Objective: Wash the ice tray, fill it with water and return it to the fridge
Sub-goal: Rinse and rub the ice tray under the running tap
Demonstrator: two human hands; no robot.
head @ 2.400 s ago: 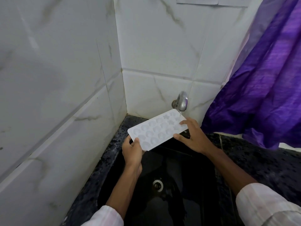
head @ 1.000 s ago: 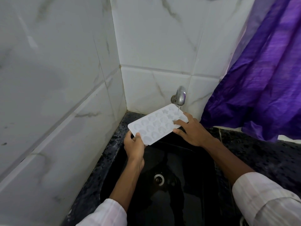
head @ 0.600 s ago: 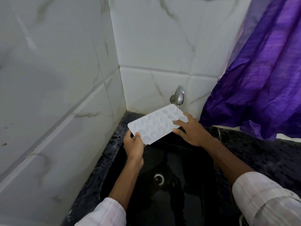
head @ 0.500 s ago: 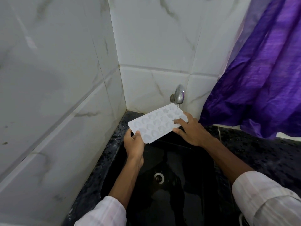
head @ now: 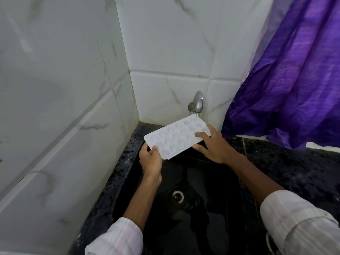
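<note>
A white ice tray (head: 174,138) is held over a black sink (head: 217,214) in the middle of the frame, cavities facing up and tilted, its far end higher and just beneath a chrome tap (head: 197,101) on the tiled wall (head: 165,43). A thin thread of water falls from the spout onto the tray's upper right corner. The left hand (head: 150,161) is clamped on the tray's lower left corner, thumb pressed on the top face and the fingers curled under it. The right hand (head: 215,146) lies at the tray's right end with its fingers spread and fairly straight: one finger rests across the cavities, another reaches round the far edge, and the thumb stretches along the near long edge; whether it passes under the tray cannot be told. Both forearms come up from the bottom of the frame in pale rolled sleeves (head: 117,238). A round drain (head: 178,196) shows in the sink floor below the hands. A speckled black counter (head: 298,168) surrounds the sink, and a purple curtain (head: 298,80) hangs at the upper right, its lower folds reaching down to the counter
</note>
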